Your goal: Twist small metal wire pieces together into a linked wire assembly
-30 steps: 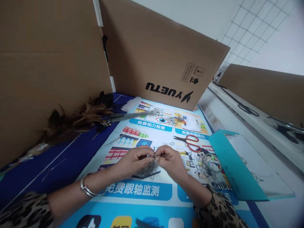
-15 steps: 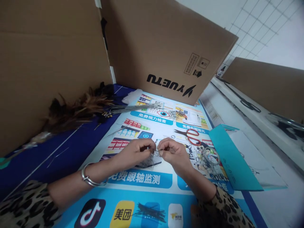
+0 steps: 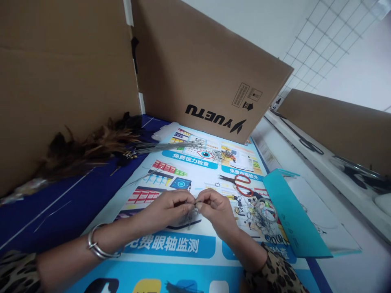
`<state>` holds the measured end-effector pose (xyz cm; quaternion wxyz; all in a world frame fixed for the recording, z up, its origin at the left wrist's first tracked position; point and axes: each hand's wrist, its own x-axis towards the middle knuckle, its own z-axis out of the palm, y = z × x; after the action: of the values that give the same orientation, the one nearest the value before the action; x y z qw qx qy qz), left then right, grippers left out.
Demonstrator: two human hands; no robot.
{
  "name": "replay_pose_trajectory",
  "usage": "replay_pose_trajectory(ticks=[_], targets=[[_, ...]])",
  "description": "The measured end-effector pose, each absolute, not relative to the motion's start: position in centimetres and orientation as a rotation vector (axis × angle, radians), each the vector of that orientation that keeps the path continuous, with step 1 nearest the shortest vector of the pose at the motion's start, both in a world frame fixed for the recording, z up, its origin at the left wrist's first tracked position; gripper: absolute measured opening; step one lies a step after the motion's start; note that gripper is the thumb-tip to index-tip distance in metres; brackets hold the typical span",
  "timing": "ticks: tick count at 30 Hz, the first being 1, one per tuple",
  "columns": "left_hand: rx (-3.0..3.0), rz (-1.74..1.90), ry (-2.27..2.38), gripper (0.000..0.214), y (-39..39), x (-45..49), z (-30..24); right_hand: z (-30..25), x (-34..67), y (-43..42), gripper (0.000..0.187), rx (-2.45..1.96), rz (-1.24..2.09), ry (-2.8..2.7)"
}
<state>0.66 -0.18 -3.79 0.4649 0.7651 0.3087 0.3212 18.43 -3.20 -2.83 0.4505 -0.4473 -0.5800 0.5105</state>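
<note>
My left hand (image 3: 169, 209) and my right hand (image 3: 216, 211) meet over the printed sheet, fingertips pinched together. Between and below them hangs a small tangle of thin grey wire (image 3: 191, 217), partly hidden by the fingers. Both hands are closed on it; its exact shape is too small to make out. Just beyond the right hand lie red-handled scissors (image 3: 242, 186), blades pointing left. To the right of that hand are a coil of thin wire (image 3: 259, 207) and several small rings (image 3: 276, 239).
Cardboard panels (image 3: 210, 61) wall the back and left. Brown feathers (image 3: 91, 144) lie at left beside a bundle of thin metal rods (image 3: 168, 145). A teal folder (image 3: 295, 211) stands at right. Dark short strands (image 3: 181, 287) lie at the front edge of view.
My fingertips have come together on the wire, where a small gap showed before. The camera view has tilted, so the table things appear lower and slightly left.
</note>
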Motion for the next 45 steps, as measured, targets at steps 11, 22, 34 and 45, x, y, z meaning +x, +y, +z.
replay_pose_trajectory(ticks=[11, 22, 34, 45], targets=[[1.936, 0.766, 0.837, 0.015, -0.2, 0.7, -3.9, -3.2, 18.0, -3.5, 0.013, -1.156, 0.771, -1.792], [2.216, 0.87, 0.904, 0.018, -0.3, 0.9, -4.0, -1.8, 18.4, -3.7, 0.01, -1.223, 0.552, -1.887], [1.693, 0.73, 0.999, 0.016, -0.8, 1.2, -3.8, -2.6, 17.3, -5.4, 0.009, -1.294, 0.69, -1.778], [1.087, 0.759, 0.775, 0.013, -2.3, 2.1, -4.1, -2.9, 18.3, -3.9, 0.007, -1.352, 0.933, -1.451]])
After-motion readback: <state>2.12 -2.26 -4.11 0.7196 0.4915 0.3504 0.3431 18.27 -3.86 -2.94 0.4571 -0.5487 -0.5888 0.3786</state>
